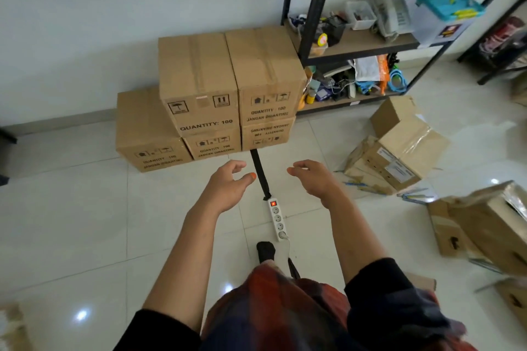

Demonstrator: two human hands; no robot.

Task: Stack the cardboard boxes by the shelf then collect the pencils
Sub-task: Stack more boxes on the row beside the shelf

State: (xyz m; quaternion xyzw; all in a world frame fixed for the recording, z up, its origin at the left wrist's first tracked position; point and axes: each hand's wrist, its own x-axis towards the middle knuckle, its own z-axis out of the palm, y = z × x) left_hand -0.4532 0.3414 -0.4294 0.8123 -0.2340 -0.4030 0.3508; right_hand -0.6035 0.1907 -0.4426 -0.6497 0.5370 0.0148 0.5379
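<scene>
Five cardboard boxes (pixel 216 94) are sitting stacked against the wall just left of the black shelf (pixel 356 45), three on the floor and two on top. Both hands are hovering in front of the stack, apart from it. The left hand (pixel 228 185) and the right hand (pixel 313 177) are hanging with fingers loosely curled, gripping nothing. A white power strip (pixel 277 219) is lying on the floor between them. Blue pencils (pixel 413 195) are lying scattered on the floor by the crumpled boxes (pixel 399 154), well to the right of the right hand.

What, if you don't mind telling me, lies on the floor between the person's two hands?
In the head view, a black strap runs between the left hand and right hand, from the stacked boxes to a white power strip.
</scene>
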